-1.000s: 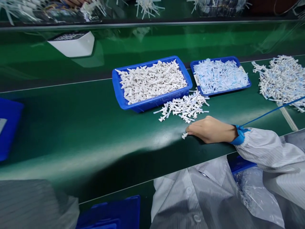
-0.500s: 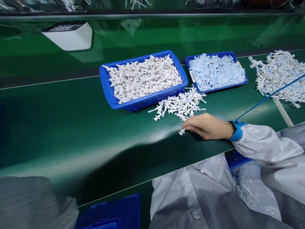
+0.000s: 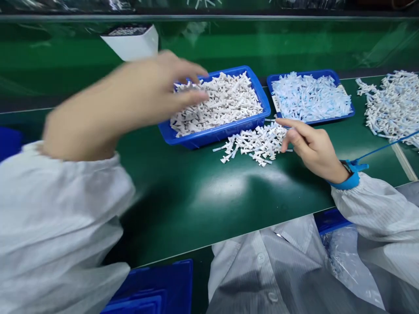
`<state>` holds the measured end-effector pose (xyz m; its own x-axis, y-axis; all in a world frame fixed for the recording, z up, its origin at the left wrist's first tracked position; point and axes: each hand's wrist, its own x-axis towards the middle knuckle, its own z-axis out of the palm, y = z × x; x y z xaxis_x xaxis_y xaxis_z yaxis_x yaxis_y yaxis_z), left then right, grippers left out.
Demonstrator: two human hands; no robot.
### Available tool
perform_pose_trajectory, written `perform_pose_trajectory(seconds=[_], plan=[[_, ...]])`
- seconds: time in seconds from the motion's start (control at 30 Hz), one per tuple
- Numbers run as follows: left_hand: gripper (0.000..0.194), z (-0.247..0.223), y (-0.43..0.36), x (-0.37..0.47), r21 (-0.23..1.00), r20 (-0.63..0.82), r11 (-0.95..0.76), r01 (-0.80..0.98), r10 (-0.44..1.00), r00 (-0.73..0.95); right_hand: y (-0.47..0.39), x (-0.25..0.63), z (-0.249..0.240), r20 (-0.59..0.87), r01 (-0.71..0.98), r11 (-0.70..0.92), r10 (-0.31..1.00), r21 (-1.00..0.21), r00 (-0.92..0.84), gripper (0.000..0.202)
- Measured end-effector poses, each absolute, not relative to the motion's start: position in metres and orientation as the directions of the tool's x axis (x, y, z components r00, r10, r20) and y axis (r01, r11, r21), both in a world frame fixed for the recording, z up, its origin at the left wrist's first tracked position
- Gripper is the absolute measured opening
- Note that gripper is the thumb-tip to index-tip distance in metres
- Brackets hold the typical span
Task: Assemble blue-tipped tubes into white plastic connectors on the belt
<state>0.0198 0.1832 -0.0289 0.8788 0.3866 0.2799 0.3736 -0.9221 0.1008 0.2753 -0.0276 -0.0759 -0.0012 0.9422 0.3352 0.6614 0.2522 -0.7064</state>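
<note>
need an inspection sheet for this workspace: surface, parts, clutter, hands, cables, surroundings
Surface: glossy green worktop
Parts: blue bin of white pieces; blue tray of pale-blue pieces; small pile in front; larger pile at right
Clutter: pale strip near the larger pile
Hands: left hand blurred, overlapping the blue bin in view; right hand at small pile, contact unclear
Cables: blue cord from right wristband
Surroundings: white container beyond the left hand

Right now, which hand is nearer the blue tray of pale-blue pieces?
Right. The right hand is just on the near side of the blue tray; the left hand is farther left, by the white-parts bin.
</note>
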Motion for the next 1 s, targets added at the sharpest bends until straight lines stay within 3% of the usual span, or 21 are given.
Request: perform_pose_trajectory(seconds=[0.1, 0.23, 0.33, 0.5, 0.63, 0.73, 0.83, 0.9, 1.0], plan=[[0.113, -0.046, 0.185, 0.027, 0.077, 0.085, -0.859, 0.507, 0.512, 0.855, -0.028, 0.279, -0.074, 0.33, 0.652, 0.22, 0.943, -0.725, 0.049, 0.038], [0.111, -0.051, 0.173, 0.039, 0.119, 0.115, -0.835, 0.538, 0.55, 0.827, -0.03, 0.28, -0.077, 0.303, 0.554, 0.231, 0.952, -0.8, 0.04, 0.043], [0.107, -0.042, 0.17, 0.042, 0.17, 0.096, -0.818, 0.55, 0.569, 0.817, -0.03, 0.28, -0.08, 0.285, 0.458, 0.243, 0.958, -0.855, 0.023, 0.034], [0.094, -0.03, 0.157, 0.043, 0.169, 0.145, -0.783, 0.599, 0.621, 0.77, -0.029, 0.28, -0.075, 0.285, 0.49, 0.267, 0.958, -0.83, -0.037, 0.024], [0.055, -0.02, 0.123, 0.042, 0.132, 0.254, -0.772, 0.622, 0.633, 0.731, -0.029, 0.28, -0.066, 0.288, 0.553, 0.304, 0.95, -0.776, -0.117, 0.026], [0.03, -0.022, 0.088, 0.039, 0.052, 0.397, -0.809, 0.585, 0.554, 0.731, -0.029, 0.28, -0.062, 0.291, 0.611, 0.328, 0.943, -0.721, -0.162, 0.027], [0.029, -0.04, 0.057, 0.038, -0.046, 0.447, -0.878, 0.476, 0.408, 0.796, -0.028, 0.281, -0.061, 0.291, 0.654, 0.345, 0.937, -0.673, -0.194, 0.031], [0.029, -0.057, 0.042, 0.039, -0.053, 0.381, -0.937, 0.344, 0.3, 0.875, -0.028, 0.283, -0.062, 0.29, 0.663, 0.357, 0.933, -0.658, -0.214, 0.031], [0.028, -0.079, 0.029, 0.044, -0.009, 0.225, -0.965, 0.264, 0.255, 0.94, -0.027, 0.287, -0.064, 0.283, 0.676, 0.362, 0.931, -0.642, -0.229, 0.029]])
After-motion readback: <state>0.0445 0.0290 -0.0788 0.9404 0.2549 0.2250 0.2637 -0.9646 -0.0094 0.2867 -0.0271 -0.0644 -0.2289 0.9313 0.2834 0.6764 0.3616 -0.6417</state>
